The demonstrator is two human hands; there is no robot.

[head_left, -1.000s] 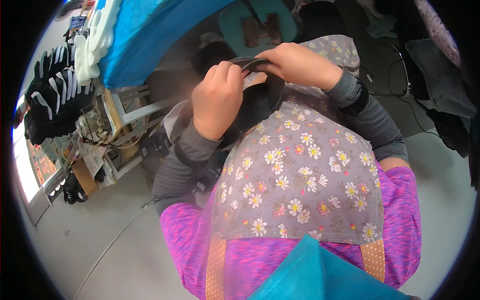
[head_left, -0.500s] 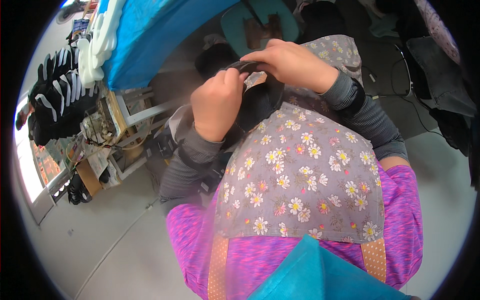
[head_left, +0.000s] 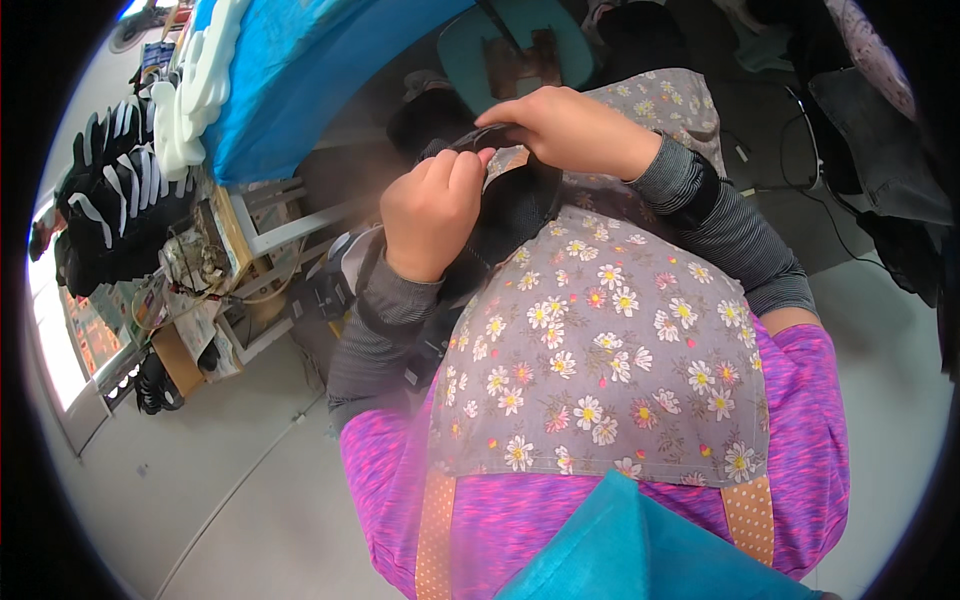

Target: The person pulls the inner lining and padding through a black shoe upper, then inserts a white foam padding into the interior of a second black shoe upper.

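The left hand (head_left: 432,215) and right hand (head_left: 580,130) each held the upper edge of a dark piece (head_left: 515,205), which hung between them before the floral apron (head_left: 600,330); a light, even pinch (no twisting) seemed best for keeping that edge smooth. The knuckles hid much of the left grip, and the dark piece's outline blurred into shadow.

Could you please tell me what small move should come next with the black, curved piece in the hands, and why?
I'd probably shift the bare left hand slightly along the edge of the black, curved piece of material, since it and the bare right hand grip that edge close together.
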